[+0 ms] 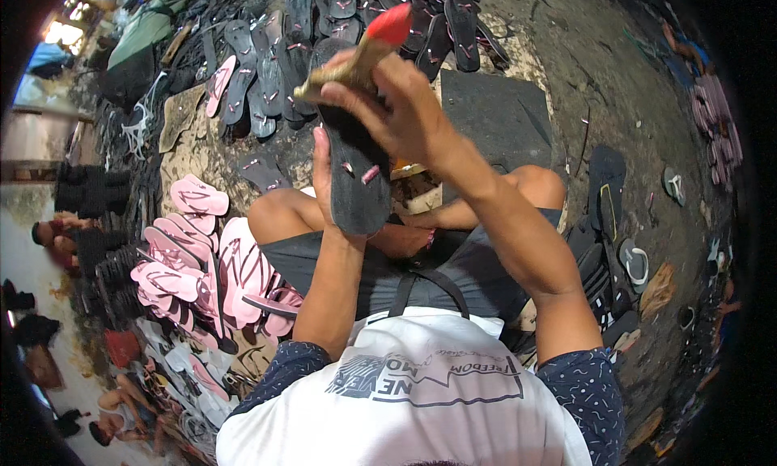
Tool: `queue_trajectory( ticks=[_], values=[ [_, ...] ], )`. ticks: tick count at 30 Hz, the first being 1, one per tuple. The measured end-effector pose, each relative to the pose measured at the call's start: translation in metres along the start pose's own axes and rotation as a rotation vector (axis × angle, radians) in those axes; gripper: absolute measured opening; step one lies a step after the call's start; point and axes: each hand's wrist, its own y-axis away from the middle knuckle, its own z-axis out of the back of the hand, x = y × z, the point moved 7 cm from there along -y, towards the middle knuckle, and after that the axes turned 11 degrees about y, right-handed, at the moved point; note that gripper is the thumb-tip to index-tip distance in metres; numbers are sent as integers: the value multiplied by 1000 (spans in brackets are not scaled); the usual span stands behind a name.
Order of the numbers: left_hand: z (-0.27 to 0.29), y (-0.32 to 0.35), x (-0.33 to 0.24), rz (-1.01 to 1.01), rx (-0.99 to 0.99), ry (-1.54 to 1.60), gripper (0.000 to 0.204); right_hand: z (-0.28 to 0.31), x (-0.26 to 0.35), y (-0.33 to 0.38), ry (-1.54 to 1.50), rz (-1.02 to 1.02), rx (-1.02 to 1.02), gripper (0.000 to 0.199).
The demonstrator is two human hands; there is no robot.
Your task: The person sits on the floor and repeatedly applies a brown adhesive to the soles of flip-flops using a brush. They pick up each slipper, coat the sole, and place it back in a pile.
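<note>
My left hand (323,171) is closed around the side of a black flip-flop (362,203), held up in front of my lap with its underside showing. Two small pink strap plugs stick out of that sole near its lower end. Closed over the upper part, my right hand (413,114) grips a brownish-gold tool with a red end (388,25); its exact kind is unclear. The tool crosses above the sole's far end, and whether they touch cannot be told. Pink flip-flops (190,252) lie piled left of my knee.
Beyond my hands, several black flip-flops (263,78) lie in rows, underside up. A dark flat board (498,118) is on the ground beyond my right knee. A loose black sole (607,183) and a grey sandal (634,264) lie at right. Other people sit at far left.
</note>
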Motion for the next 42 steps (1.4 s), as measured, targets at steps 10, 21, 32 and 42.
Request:
queue_trajectory(
  ticks=[10, 21, 32, 42],
  values=[
    [75, -56, -59, 83, 88, 12, 72, 50, 59, 80, -94, -212, 97, 25],
    [85, -273, -255, -274, -186, -127, 65, 108, 14, 133, -140, -789, -141, 31],
    [246, -86, -498, -810, -1438, -1765, 79, 124, -18, 156, 66, -940, -133, 37],
    [193, -38, -511, -999, -957, -1901, 33, 88, -63, 117, 167, -897, -23, 31]
  ],
)
